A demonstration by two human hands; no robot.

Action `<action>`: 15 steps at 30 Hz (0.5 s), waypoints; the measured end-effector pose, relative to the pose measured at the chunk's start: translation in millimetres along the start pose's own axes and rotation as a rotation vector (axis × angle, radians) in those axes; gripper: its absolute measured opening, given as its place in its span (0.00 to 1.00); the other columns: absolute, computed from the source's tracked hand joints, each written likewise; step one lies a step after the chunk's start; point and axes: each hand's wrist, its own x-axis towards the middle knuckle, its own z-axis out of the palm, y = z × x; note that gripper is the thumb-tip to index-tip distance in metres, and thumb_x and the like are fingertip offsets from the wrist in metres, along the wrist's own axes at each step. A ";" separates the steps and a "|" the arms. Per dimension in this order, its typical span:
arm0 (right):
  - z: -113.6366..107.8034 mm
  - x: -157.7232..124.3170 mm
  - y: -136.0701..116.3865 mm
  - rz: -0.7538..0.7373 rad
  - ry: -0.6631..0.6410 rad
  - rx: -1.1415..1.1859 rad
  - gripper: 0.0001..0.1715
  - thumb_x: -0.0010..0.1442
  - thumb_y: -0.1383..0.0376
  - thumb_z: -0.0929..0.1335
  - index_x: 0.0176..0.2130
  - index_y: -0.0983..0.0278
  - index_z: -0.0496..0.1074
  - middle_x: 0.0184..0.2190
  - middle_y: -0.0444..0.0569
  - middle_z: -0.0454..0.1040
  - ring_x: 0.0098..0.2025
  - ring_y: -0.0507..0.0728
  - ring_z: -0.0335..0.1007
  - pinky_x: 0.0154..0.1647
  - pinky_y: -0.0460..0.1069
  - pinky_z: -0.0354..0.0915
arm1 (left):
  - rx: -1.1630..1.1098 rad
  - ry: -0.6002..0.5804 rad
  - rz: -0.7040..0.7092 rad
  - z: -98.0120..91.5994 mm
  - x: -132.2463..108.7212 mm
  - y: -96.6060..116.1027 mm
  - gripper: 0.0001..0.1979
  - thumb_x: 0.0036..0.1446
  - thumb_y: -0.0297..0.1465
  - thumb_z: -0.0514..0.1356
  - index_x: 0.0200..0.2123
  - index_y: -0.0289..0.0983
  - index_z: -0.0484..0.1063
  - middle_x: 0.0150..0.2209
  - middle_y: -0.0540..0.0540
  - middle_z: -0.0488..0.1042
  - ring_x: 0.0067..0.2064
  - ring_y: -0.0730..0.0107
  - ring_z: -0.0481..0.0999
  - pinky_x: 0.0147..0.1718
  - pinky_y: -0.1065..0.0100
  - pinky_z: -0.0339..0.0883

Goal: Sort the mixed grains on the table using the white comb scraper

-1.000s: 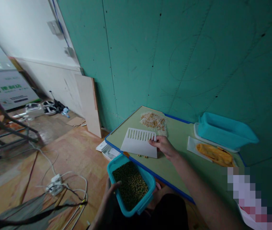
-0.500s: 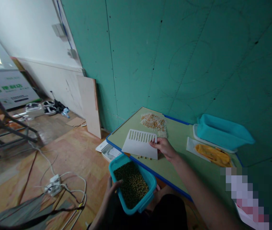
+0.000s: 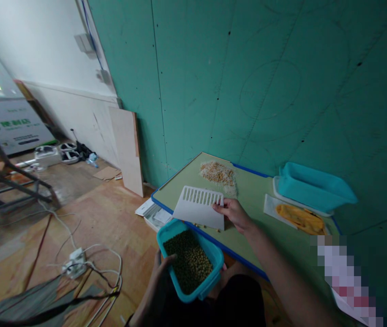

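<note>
My left hand grips the left side of a turquoise container, its thumb over the rim. Dark green beans and yellowish beans lie inside it. The container is just below the table's front edge. Pinched by its right edge in my right hand is a white slotted scraper, tilted near that edge. A few loose beans show beside its lower edge. Farther back on the green table lies a pile of yellow beans and pale grains.
At the table's right are an empty turquoise box and a yellow cloth on a white tray. A power strip with cables lies on the floor at left. A green wall stands behind the table.
The scraper has shifted slightly down toward the table's front edge, covering some of the loose beans there. The container has moved slightly right and up in view. Both hands keep their holds.
</note>
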 end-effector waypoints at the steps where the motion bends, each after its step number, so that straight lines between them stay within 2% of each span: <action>1: -0.1 -0.5 0.3 -0.009 0.002 -0.005 0.33 0.37 0.42 0.84 0.31 0.66 0.82 0.29 0.49 0.81 0.32 0.57 0.71 0.34 0.51 0.64 | 0.004 0.006 0.002 -1.0 1.6 -2.0 0.49 0.42 0.36 0.77 0.67 0.44 0.65 0.50 0.37 0.86 0.60 0.30 0.83 0.55 0.37 0.79; 9: -0.7 -7.6 -3.5 -0.138 -0.006 -0.140 0.29 0.46 0.43 0.82 0.31 0.65 0.83 0.30 0.50 0.82 0.33 0.57 0.72 0.37 0.52 0.65 | 0.041 0.079 -0.005 2.2 2.3 -4.8 0.51 0.39 0.36 0.78 0.67 0.43 0.63 0.49 0.37 0.86 0.57 0.30 0.84 0.52 0.42 0.79; 15: -11.9 -20.7 -8.9 -0.146 -0.018 -0.189 0.30 0.46 0.42 0.82 0.33 0.65 0.85 0.32 0.52 0.83 0.35 0.60 0.76 0.36 0.53 0.70 | 0.063 0.096 -0.020 13.3 -5.7 0.5 0.53 0.38 0.34 0.78 0.68 0.44 0.62 0.49 0.37 0.86 0.56 0.30 0.85 0.52 0.40 0.79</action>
